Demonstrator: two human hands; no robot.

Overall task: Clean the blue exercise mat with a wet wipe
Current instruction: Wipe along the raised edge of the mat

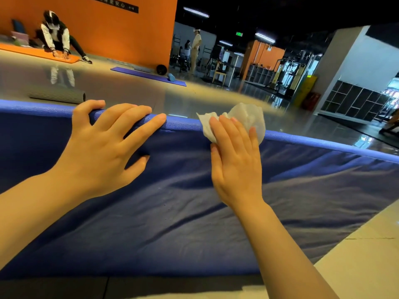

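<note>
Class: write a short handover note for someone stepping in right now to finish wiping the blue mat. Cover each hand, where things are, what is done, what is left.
Left hand: fingers spread, resting over the far edge of the large blue padded exercise mat, steadying it.
Right hand: flat, pressing the crumpled white wet wipe onto that same far edge.
Done: cannot tell how much has been wiped; no streaks show.
Left: probably continue along the edge, then cover the wrinkled surface nearer you.

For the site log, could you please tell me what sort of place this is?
Most likely a gym: exercise mats on the floor, such as the purple mat and orange mat, and weight machines in the background.
</note>
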